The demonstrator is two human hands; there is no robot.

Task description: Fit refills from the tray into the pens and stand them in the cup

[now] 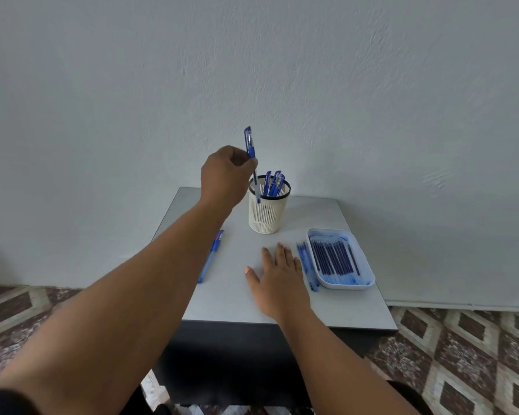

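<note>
Item: your left hand (226,172) pinching a pen (251,157) upright, lower end at the cup (268,209) rim.
L arm stretched fwd, fingers curled on barrel. Your right hand (277,275) flat, fingers straight, palm down on surface (234,295), beside tray (340,259) w/ refills (334,257). Spare pen (211,256) lies left.

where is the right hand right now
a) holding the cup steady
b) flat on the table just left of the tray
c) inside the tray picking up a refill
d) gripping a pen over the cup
b: the right hand lies open, fingers straight, on the table beside the tray, while the left hand is the one that pinches a pen over the cup.
</note>
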